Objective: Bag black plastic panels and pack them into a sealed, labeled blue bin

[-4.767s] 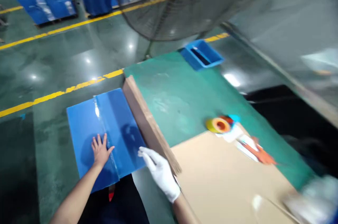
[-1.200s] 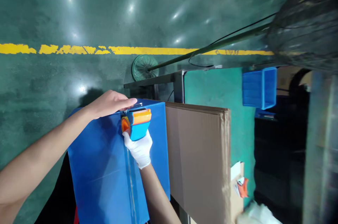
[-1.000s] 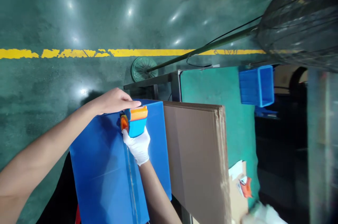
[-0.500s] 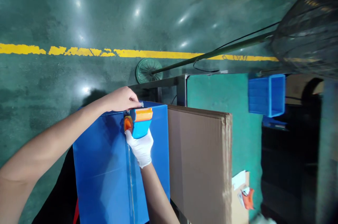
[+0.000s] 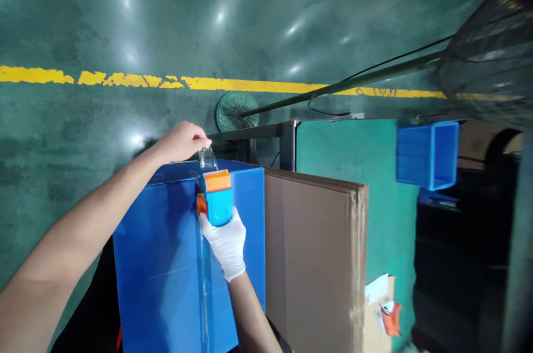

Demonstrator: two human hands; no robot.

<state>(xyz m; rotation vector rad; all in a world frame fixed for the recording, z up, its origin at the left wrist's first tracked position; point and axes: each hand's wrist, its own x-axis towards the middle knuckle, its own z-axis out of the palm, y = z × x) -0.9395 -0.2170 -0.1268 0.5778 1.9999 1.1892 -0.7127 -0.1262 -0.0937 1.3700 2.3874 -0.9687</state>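
Note:
My right hand (image 5: 225,239), in a white glove, grips a blue and orange tape dispenser (image 5: 219,200) over the far end of a blue box (image 5: 166,264). A strip of clear tape (image 5: 207,158) rises from the dispenser's orange front. Bare and closed, my left hand (image 5: 185,141) pinches the free end of that strip just beyond the box's far edge. Along the middle seam of the box runs a shiny line of clear tape (image 5: 204,286), toward me.
Flat brown cardboard sheets (image 5: 320,247) stand stacked right of the box. Beyond them is a green-topped table (image 5: 345,147) with a blue bin (image 5: 427,154) and an orange packet (image 5: 390,319). A fan's round base (image 5: 235,111) and pole stand behind, near a yellow floor line (image 5: 266,85).
My left hand has moved up and left from the dispenser, and a length of clear tape now stretches between them. The dispenser has shifted slightly left and toward me.

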